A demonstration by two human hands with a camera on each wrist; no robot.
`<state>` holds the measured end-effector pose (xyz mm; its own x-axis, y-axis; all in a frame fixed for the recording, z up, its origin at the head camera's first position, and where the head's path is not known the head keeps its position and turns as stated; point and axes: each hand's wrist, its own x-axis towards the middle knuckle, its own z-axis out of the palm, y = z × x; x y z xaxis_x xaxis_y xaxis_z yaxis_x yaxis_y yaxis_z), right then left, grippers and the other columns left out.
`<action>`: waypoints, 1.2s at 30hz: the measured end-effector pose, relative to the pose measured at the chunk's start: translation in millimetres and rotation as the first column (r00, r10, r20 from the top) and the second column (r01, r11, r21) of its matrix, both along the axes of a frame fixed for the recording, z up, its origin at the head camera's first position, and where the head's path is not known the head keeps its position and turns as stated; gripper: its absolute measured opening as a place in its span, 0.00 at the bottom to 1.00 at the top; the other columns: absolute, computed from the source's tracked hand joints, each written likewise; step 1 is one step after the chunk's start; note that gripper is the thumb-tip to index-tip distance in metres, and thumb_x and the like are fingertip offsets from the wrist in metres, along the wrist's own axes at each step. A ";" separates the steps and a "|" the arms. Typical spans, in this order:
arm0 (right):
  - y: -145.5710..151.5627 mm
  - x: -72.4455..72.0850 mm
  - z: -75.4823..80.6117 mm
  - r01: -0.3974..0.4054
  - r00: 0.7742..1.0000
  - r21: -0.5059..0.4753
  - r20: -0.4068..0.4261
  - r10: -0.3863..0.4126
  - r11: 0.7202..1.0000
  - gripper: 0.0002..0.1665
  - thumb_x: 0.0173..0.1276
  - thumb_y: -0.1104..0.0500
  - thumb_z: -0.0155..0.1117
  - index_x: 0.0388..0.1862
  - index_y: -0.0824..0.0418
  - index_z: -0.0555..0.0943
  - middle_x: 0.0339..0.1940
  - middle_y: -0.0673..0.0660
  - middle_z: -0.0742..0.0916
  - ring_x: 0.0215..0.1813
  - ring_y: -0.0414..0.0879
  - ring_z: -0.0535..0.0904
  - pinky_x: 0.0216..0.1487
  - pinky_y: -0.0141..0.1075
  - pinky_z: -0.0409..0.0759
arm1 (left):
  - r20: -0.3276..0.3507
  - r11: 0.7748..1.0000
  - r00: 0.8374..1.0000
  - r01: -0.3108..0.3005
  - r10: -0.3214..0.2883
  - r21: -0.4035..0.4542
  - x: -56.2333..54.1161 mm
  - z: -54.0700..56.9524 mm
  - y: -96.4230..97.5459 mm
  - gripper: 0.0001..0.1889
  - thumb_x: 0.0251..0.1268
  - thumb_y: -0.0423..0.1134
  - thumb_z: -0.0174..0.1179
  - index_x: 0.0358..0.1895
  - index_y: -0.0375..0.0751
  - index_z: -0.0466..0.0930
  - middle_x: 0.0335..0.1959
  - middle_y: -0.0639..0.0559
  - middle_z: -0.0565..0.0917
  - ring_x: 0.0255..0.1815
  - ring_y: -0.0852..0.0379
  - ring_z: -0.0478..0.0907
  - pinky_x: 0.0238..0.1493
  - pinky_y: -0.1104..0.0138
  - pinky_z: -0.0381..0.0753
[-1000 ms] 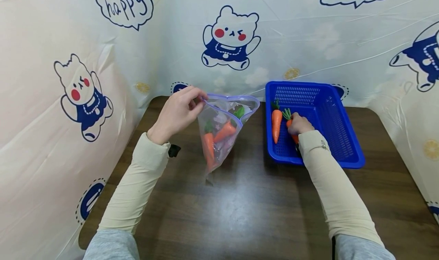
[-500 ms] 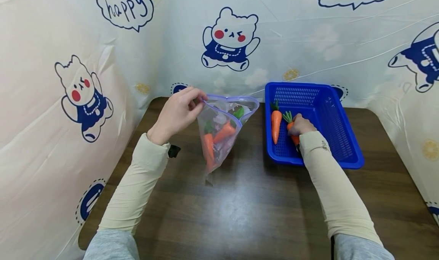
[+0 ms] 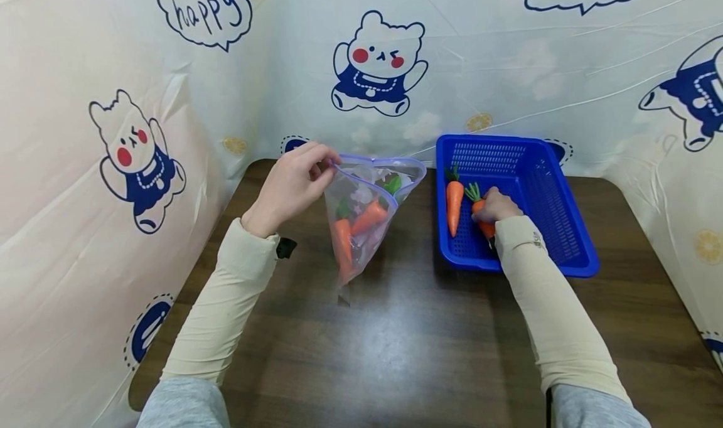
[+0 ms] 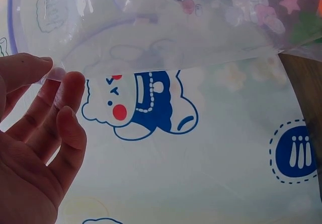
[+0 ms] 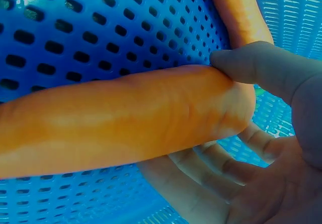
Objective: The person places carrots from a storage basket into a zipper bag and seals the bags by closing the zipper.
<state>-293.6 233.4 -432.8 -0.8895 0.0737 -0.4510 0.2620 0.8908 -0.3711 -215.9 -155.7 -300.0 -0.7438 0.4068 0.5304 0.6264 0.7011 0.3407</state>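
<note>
Head view: positions and contents

Left hand (image 3: 290,186) pinches the clear bag (image 3: 368,245) at the left end of its purple rim; the mouth gapes. Visible inside: a near-vertical carrot (image 3: 343,243), a slanted carrot (image 3: 371,217) and green leaves (image 3: 393,184). Contact between bag tip and table (image 3: 384,346): not determinable. Right hand (image 3: 498,206), within the blue basket (image 3: 565,205), grips a leafy-topped carrot (image 3: 479,208). A loose carrot (image 3: 454,205) lies just beside it, untouched. Bear-printed cloth (image 3: 486,58) hangs behind.
</note>
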 end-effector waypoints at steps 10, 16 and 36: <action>3.3 3.5 5.8 0.055 0.997 -0.072 -0.053 -0.059 0.996 0.43 0.64 0.49 0.62 0.67 0.71 0.54 0.54 0.75 0.73 0.51 0.66 0.72 0.52 0.57 0.73 | -0.002 1.000 1.000 0.003 -0.003 0.005 -1.2 -0.7 -0.2 0.05 0.64 0.31 0.57 0.39 0.40 0.82 0.35 0.50 0.82 0.29 0.57 0.77 0.34 0.65 0.78; 4.6 6.1 16.4 0.046 0.991 -0.127 -0.122 -0.061 0.991 0.47 0.64 0.48 0.60 0.70 0.72 0.51 0.54 0.76 0.73 0.49 0.65 0.73 0.45 0.54 0.76 | -0.006 1.000 1.000 0.008 -0.008 0.009 -1.8 -0.8 -0.5 0.05 0.64 0.31 0.57 0.39 0.40 0.82 0.34 0.49 0.82 0.29 0.57 0.77 0.34 0.65 0.78; 11.8 15.0 34.9 0.149 0.905 -0.538 -0.265 -0.334 0.830 0.41 0.65 0.51 0.58 0.68 0.62 0.49 0.63 0.75 0.67 0.55 0.63 0.74 0.40 0.52 0.85 | 0.008 1.000 1.000 -0.011 0.011 0.002 -0.8 0.6 -1.9 0.05 0.64 0.31 0.58 0.40 0.40 0.82 0.34 0.49 0.82 0.29 0.57 0.77 0.34 0.65 0.77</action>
<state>-278.6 245.2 -398.0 -0.9738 0.1567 -0.1649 0.2213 0.4859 -0.8455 -216.7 -157.7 -299.4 -0.7523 0.3972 0.5256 0.6159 0.7074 0.3469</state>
